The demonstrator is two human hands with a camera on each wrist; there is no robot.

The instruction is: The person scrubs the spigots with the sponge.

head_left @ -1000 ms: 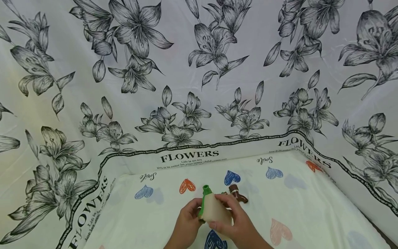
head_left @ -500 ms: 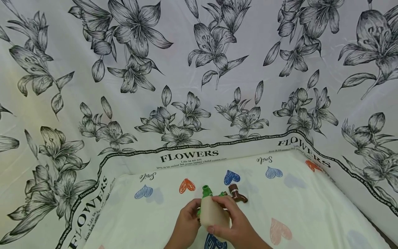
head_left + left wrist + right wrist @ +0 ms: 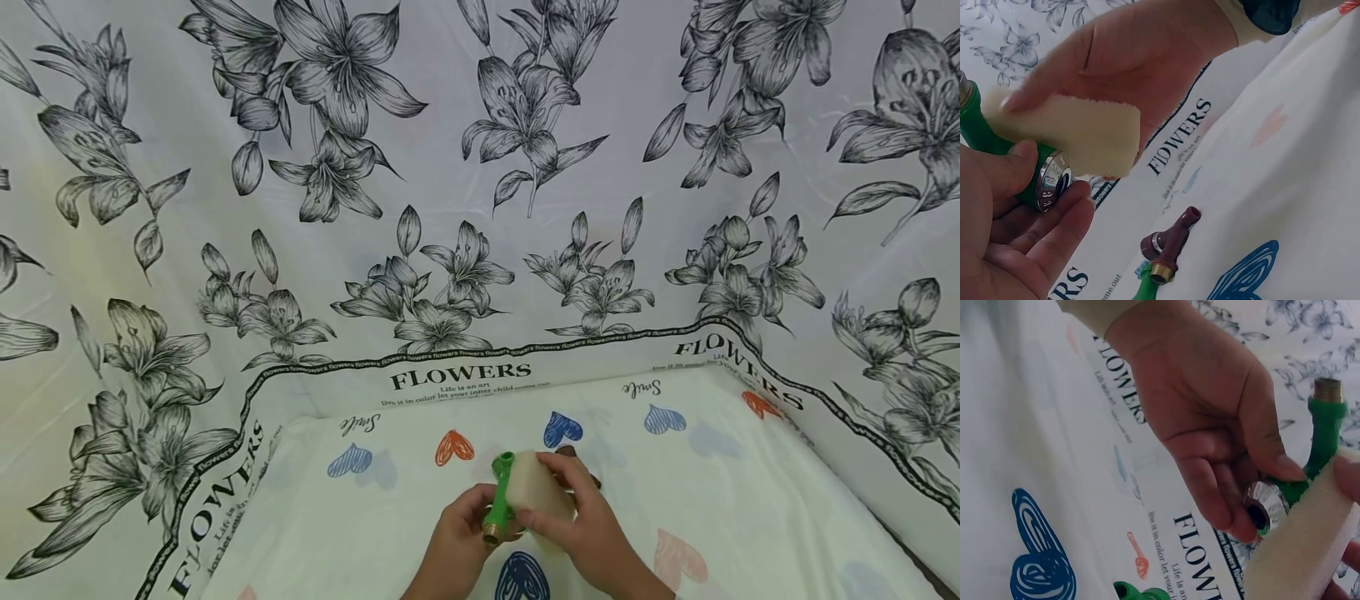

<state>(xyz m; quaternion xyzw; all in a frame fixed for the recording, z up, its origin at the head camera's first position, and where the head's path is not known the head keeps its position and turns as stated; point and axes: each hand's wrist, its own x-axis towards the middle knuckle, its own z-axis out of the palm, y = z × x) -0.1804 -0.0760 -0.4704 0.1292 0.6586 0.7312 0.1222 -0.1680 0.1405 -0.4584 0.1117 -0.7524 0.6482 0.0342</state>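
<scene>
My left hand (image 3: 456,529) pinches a green pipe fitting (image 3: 498,500) that has a brass threaded end and a silver collar. In the left wrist view the thumb lies across the green fitting (image 3: 1030,159) beside the collar, with the fingers beneath it. A cream sponge block (image 3: 536,490) is gripped in my right hand (image 3: 592,527), between thumb and fingers. The sponge (image 3: 1310,544) touches the side of the green fitting (image 3: 1322,434) in the right wrist view. Both things are held above the cloth.
A brown branched fitting (image 3: 1175,240) lies on the heart-print cloth (image 3: 360,525), mostly hidden behind my right hand in the head view. Next to it lies another green fitting (image 3: 1146,289), partly cut off. A flower-print curtain (image 3: 420,167) rises behind the surface.
The green fitting has turned, so its brass end now shows toward me. The sponge has moved up and right from the fitting's front to its side. My right hand now covers most of the brown fitting.
</scene>
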